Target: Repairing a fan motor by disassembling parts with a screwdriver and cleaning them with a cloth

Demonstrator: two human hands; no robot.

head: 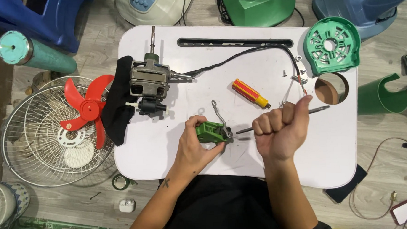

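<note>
Frame centre, white counter (165,158): left hand (197,148) pinches small green plastic housing (208,131); right hand (280,129) fisted around thin metal screwdriver (318,109).

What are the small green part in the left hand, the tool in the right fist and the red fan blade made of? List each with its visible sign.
Small green part: seemingly moulded plastic, uniform matte green; its bent arm looks like bare grey metal.
Tool in the right hand: thin dark shaft, probably steel; the grip is hidden.
Red fan blade: likely glossy plastic, evenly coloured.
The left hand holds the green part.
</note>
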